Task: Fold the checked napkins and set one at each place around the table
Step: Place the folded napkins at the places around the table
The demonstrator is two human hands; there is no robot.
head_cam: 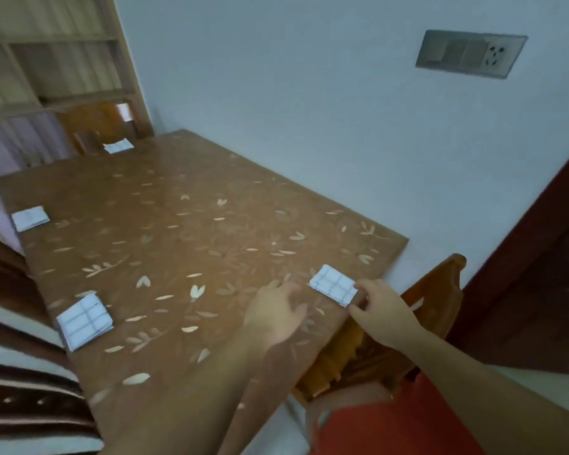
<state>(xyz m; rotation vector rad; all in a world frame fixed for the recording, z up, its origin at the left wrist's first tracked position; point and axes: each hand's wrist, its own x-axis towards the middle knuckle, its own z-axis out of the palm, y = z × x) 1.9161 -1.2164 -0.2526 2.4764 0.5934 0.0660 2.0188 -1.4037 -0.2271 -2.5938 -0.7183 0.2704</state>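
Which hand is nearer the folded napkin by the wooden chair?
Right. The right hand pinches the napkin at its right corner; the left hand rests on the table just left of it, not touching.

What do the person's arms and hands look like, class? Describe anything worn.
Both forearms are bare, with no sleeves reaching them. The left hand and right hand wear no gloves, watch or visible rings. An orange-red garment shows below.

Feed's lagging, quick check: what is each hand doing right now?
Left hand: open, holding nothing, beside the folded napkin.
Right hand: closed, pinching that napkin's near corner.
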